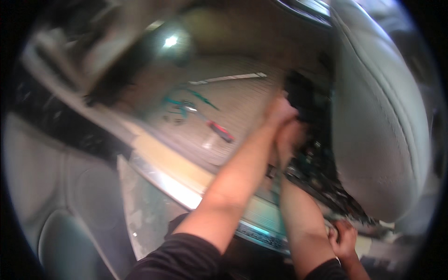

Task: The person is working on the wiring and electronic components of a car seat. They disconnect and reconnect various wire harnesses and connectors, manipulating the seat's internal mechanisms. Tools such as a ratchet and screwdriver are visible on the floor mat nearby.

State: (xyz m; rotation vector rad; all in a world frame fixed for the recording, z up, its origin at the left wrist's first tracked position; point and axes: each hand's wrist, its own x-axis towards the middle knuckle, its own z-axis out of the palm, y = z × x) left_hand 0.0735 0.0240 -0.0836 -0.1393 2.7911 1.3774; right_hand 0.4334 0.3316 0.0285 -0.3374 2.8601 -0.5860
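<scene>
My left hand [280,111] and my right hand [291,136] are close together beside the underside of a tilted grey seat [380,116]. A black part [299,88] lies right past my left hand, and I cannot tell whether it is held. Dark seat mechanism and wiring [322,172] run just right of my right hand. Motion smears the fingers of both hands, so their grip does not show.
On the ribbed car floor [242,100] lie a tool with a red and black handle [220,131], teal strips [177,106] and a long pale strip [228,78]. The metallic door sill [172,186] crosses below. Another person's hand [344,238] is at lower right; a door panel [79,200] stands left.
</scene>
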